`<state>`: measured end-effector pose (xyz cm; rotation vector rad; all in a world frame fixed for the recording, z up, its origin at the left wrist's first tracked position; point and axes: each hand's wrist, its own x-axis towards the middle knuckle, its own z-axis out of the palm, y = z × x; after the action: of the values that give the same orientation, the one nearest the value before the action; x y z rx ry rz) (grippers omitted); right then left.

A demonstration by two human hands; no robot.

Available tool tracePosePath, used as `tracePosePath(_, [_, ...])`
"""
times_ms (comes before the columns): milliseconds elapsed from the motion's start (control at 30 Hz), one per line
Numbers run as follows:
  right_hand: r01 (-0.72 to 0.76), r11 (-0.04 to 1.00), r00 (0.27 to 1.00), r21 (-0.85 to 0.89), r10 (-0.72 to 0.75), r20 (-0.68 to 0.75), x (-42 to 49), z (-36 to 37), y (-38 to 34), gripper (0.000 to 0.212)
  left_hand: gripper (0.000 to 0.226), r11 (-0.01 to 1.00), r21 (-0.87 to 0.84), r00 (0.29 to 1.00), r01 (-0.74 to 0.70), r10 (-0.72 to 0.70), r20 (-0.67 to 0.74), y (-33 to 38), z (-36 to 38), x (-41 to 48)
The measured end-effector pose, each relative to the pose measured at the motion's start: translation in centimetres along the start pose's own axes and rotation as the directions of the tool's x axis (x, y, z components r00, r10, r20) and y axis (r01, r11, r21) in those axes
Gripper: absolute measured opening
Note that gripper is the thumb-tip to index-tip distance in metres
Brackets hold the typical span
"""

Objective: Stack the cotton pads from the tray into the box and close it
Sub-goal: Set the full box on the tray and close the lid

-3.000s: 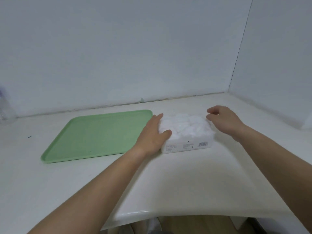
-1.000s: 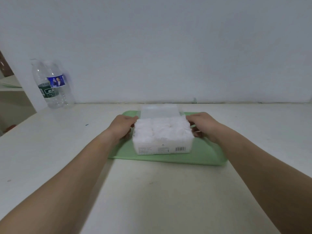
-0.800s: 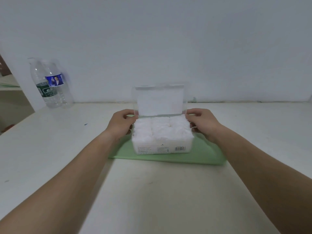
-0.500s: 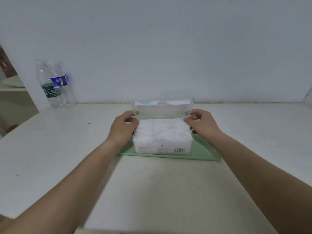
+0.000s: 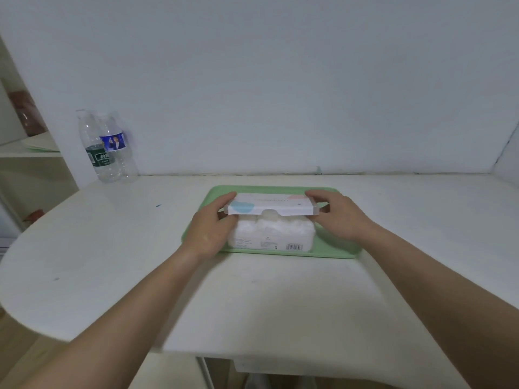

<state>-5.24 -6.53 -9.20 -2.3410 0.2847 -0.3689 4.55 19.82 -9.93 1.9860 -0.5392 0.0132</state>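
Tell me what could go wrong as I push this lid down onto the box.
The cotton pads bulge above the box rim under the lid, so they may get pinched or stop it latching. The left hand and right hand grip the lid's ends, so fingers could get caught. The box sits on a smooth tray and might slide.

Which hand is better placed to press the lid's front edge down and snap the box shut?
Left, marginally: left hand and right hand each pinch a lid end, but the left sits nearer the front edge, which gapes above the cotton pads.
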Motion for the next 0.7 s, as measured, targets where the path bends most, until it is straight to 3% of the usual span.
tracePosePath(100, [-0.003, 1.000, 0.999, -0.028, 0.004, 0.045, -1.8, -0.7, 0.2, 0.057, 0.051, 1.000, 0.016, 1.000, -0.027, 0.027, 0.005, -0.2, 0.3, -1.4])
tracePosePath(267, [-0.001, 0.999, 0.987, 0.052, 0.009, -0.160, -5.0, 0.5, -0.1, 0.045, 0.055, 0.997, 0.061, 0.997, -0.051, 0.055, -0.056, -0.7, 1.0, -3.2])
tracePosePath(400, [0.034, 0.998, 0.989, 0.062, -0.025, -0.148, -7.1, 1.7, -1.0, 0.053, 0.062, 0.970, 0.233, 0.996, -0.074, 0.085, -0.037, -0.7, 1.4, -4.1])
tracePosePath(567, [0.036, 0.975, 0.976, -0.221, -0.082, -0.203, -6.0, 2.2, -1.0, 0.036, 0.055, 0.864, 0.478, 0.985, -0.160, 0.171, 0.020, 0.1, 1.3, -3.6])
tracePosePath(700, [0.067, 0.865, 0.971, -0.498, -0.171, -0.166, -4.5, 2.4, -1.6, 0.048, 0.046, 0.759, 0.621, 0.978, -0.195, 0.198, 0.065, 0.9, 1.4, -2.0])
